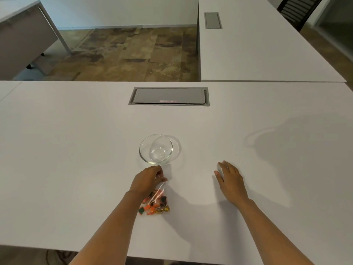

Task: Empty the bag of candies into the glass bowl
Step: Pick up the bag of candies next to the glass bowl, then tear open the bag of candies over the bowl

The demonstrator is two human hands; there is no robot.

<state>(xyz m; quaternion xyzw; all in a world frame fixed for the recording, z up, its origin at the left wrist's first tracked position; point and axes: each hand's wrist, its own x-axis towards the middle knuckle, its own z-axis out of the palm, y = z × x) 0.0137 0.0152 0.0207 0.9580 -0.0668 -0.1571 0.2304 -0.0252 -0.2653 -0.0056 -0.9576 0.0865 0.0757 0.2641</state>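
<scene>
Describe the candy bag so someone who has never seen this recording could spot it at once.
Start at the grey hatch set into the white table, then drop toward the near edge past the empty glass bowl. Just below the bowl, the left hand pinches the top of a small clear plastic bag. It is the only colourful thing on the table, with orange, green and gold wrapped candies bunched at its lower end.

Nothing could be read. A small pink label (168,101) sat on the grey hatch cover (168,96) beyond the glass bowl (156,148), its print too small and blurred to make out. The candy wrappers (154,204) showed no legible lettering.
</scene>
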